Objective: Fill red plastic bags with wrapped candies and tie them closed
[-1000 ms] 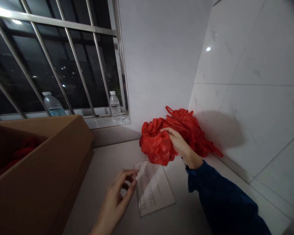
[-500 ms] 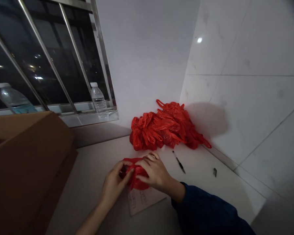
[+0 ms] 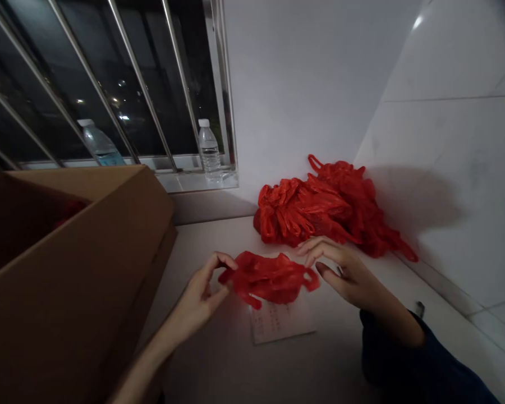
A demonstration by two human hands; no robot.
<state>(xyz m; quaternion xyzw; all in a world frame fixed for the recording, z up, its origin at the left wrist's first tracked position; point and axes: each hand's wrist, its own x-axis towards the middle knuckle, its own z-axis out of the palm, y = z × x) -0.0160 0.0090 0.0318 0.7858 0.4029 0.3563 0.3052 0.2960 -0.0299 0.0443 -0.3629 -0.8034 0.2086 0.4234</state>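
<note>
A crumpled red plastic bag (image 3: 271, 278) with loop handles is spread between my two hands, over the upper part of a pale notebook (image 3: 284, 325) with faint writing. My left hand (image 3: 208, 286) has the bag's left end between thumb and fingers. At the other end, my right hand (image 3: 340, 269) has its fingers apart, close to the right handle loop; whether the fingertips touch it I cannot tell. Behind the hands, a heap of red plastic bags (image 3: 320, 205) lies against the wall.
A large open cardboard box (image 3: 122, 224) stands on the left, with something red inside. Two plastic bottles, a clear one (image 3: 209, 150) and one with bluish liquid (image 3: 101, 145), are by the barred window. A small dark object (image 3: 419, 308) lies on the white table (image 3: 219, 353) at right.
My hands have moved apart and the bag is now stretched out sideways between them. My right hand has come off the bag's middle toward the right. The camera view has shifted left.
</note>
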